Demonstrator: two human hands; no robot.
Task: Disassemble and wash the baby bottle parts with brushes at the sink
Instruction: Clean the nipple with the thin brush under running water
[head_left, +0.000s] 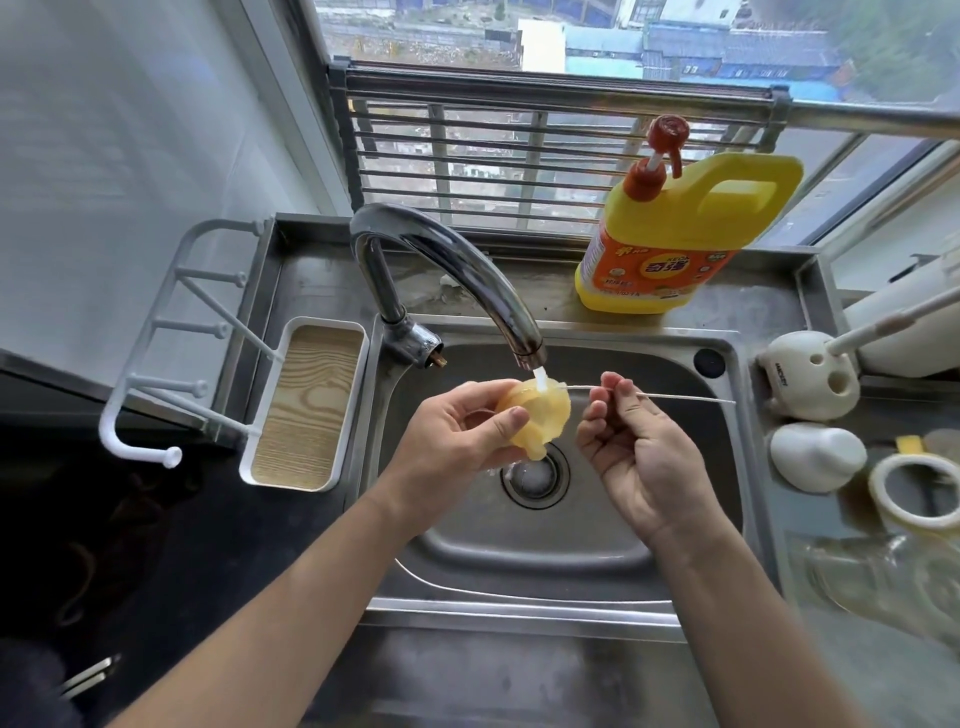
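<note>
Head: nipple (535, 421) points down; brush (685, 397) horizontal

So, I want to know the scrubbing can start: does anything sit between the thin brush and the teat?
Nothing visible does. The thin brush, pinched in the right hand, runs straight to the teat, which the left hand holds under the faucet.

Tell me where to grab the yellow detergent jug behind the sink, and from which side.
Grip the detergent jug by its moulded handle at the top right, reaching from the front: its open loop faces the sink, and the red pump crowds the top left.
</note>
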